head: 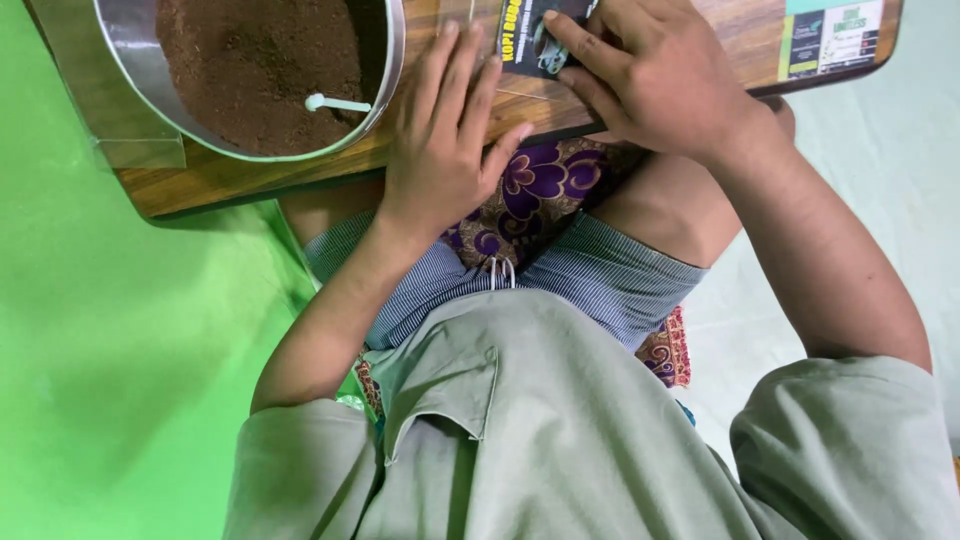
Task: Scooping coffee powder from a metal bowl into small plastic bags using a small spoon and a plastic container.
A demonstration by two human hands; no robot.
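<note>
- The flat black printed pouch (530, 35) lies on the low wooden board table (300, 170), at its near edge towards the top of the view, pinned under both hands.
- The right hand (655, 85) lies over the pouch's right part, fingers spread and pressed down on it, not curled round it. The left hand (445, 140) rests flat and open on the board, its fingertips (450, 40) at or just on the pouch's left edge; I cannot tell whether they bear on the pouch or only on the wood.
- Handling, as a judgement: the pouch looks thin, light and limp, with a glossy film face that would slide easily on the smooth wood. It would crease if bent and carries no stiffness of its own. The surest hold looks like a pinch at an edge or corner, thumb under and fingers on top, or flat pressure as shown.
- Just left of the left hand stands a round metal bowl of brown ground powder (250, 60), with a small white plastic scoop (335, 103) lying in it. A second printed label or packet (830, 38) lies at the table's far right.
- Hidden or unclear: the pouch's top runs out of the picture and the right hand covers much of it, so its full shape, its opening and whether it is filled cannot be made out. The bowl is cut off too.
</note>
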